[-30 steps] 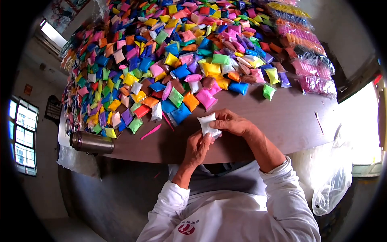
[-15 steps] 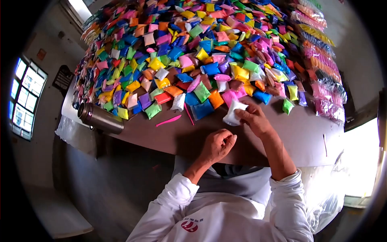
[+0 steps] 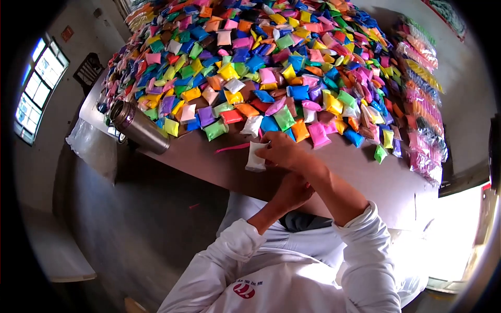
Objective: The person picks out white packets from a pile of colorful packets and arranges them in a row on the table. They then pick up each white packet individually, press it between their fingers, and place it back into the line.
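My right hand [image 3: 284, 150] pinches a small white packet [image 3: 255, 157] by its right side, just above the table's near part. Close below it, my left hand [image 3: 293, 192] is curled closed at the table's front edge, partly behind my right forearm. A speck of red shows by its fingers; what they hold, if anything, I cannot make out. Beside the white packet lies a pink plastic stick [image 3: 232, 148], partly covered by it. Beyond my hands spreads a heap of small coloured packets [image 3: 250, 86], with a pink packet [image 3: 318, 135] near its front.
A steel flask [image 3: 140, 128] lies tilted at the table's left end. Clear bags of coloured pieces [image 3: 424, 117] are stacked along the right side. Near the right front of the brown table [image 3: 365, 180] is a thin dark stick [image 3: 415, 206]. Clear plastic [image 3: 94, 148] hangs at the left corner.
My right hand has moved left with the white packet, its forearm now crossing over my left hand. My left hand has shifted slightly right and toward me. The camera view has turned a little.
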The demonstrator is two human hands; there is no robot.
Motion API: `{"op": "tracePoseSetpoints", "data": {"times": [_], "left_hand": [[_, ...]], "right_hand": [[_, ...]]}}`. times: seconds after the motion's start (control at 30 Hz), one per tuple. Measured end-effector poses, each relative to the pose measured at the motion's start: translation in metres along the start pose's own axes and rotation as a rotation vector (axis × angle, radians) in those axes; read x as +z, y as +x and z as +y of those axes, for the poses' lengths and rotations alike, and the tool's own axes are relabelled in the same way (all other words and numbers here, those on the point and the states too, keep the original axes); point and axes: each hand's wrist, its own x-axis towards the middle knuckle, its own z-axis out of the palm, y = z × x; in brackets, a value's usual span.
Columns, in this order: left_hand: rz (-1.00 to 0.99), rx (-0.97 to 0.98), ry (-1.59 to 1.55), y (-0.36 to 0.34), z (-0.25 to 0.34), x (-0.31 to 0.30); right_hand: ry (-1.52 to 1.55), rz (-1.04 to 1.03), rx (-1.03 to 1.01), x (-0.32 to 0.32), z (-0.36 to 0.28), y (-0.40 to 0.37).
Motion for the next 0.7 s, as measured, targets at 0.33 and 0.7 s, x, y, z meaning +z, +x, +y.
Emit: {"op": "tracePoseSetpoints", "data": {"times": [0.33,0.7], "left_hand": [[-0.024,-0.023,-0.004,-0.005,-0.007,0.000],[-0.013,-0.026,-0.118,-0.006,-0.018,0.003]], "right_hand": [[-0.657,0.399,-0.244,0.007,0.005,0.000],[-0.630,0.548,-0.324,0.010,-0.010,0.058]]}}
